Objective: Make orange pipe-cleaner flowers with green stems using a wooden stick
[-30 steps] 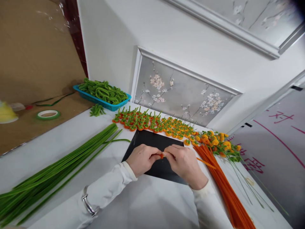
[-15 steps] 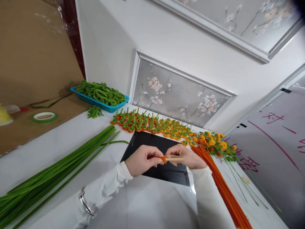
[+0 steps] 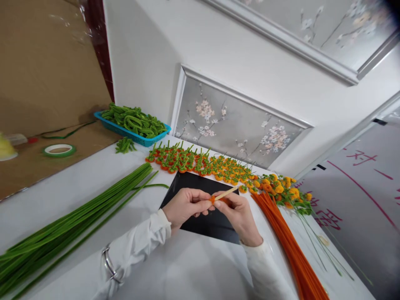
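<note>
Over a black board [image 3: 200,181], my left hand [image 3: 186,204] pinches a small orange coil of pipe cleaner [image 3: 213,199] at the near end of a pale wooden stick [image 3: 226,193]. The stick slants up to the right, its far end free. My right hand [image 3: 243,214] is closed beside it, thumb and fingertips meeting at the coil. A bit of orange shows beneath the stick by the right fingers, which seem to hold the pipe cleaner. Part of the coil is hidden by the fingertips.
Long green pipe cleaners [image 3: 84,221] lie at left, orange ones [image 3: 290,246] at right. Orange flower heads [image 3: 178,158] and yellow ones [image 3: 231,168] line the wall. A blue basket [image 3: 134,136] holds green loops. Green tape [image 3: 59,150] lies on cardboard at left.
The stick has swung from level to slanting up to the right. My right hand has turned, its back more toward me, and its thumb has come to the coil. My left hand keeps its pinch.
</note>
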A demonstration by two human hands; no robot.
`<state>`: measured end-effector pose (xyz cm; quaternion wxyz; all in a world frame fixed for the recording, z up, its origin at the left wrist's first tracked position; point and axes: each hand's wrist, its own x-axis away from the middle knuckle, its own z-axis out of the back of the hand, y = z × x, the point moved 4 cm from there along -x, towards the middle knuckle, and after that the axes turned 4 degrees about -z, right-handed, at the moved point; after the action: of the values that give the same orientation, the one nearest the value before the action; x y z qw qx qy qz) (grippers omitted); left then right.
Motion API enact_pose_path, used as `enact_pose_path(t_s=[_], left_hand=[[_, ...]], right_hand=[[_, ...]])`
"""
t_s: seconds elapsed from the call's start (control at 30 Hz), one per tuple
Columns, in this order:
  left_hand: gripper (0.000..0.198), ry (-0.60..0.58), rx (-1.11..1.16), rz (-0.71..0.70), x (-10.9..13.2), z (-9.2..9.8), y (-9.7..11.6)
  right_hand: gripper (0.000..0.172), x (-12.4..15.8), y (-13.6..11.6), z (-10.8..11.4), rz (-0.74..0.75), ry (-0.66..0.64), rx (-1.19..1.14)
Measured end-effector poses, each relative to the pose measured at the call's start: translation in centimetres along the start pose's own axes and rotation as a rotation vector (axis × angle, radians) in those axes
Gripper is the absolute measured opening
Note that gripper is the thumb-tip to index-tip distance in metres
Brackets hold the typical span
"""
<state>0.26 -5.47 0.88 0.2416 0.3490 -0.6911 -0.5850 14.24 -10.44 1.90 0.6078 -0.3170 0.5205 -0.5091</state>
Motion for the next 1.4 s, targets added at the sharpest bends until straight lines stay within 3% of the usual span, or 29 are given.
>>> enact_pose_path(t_s=[0.37,0.6,0.77,0.9,1.07,1.17,1.4], left_hand=[[0.023,0.009,0.05,-0.008,0.1,-0.2,0.2],[0.01,0.07,-0.126,-0.24,0.4,-0.2,1.1],[0.01,0.158,-0.371,-0.407,1.0,-0.4,1.6],[0.012,0.204,-0.461,-0.451,1.4,-0.4,1.8],[0.011,0.112,-0.382,-0.388,1.0,-0.5,1.6],[0.012,0.053,-0.323,-0.355,0.8,-0.6,1.5],[0.01,0.066,-0.301,-0.36,0.7,-0.6,1.5]], right_hand=[[0.012,0.6,-0.6,-0.2,0.161,0.161,0.181],[0.015,1.3,-0.9,-1.1,0.17,0.298,0.173],[0.019,1.6,-1.1,-1.7,0.15,0.347,0.14],[0.016,1.6,-0.8,-1.9,0.123,0.338,0.073],[0.031,1.1,-0.1,-1.2,0.066,0.205,-0.023],[0.022,0.9,0.1,-0.8,0.059,0.132,-0.044],[0.013,1.0,0.0,-0.9,0.085,0.16,-0.083]])
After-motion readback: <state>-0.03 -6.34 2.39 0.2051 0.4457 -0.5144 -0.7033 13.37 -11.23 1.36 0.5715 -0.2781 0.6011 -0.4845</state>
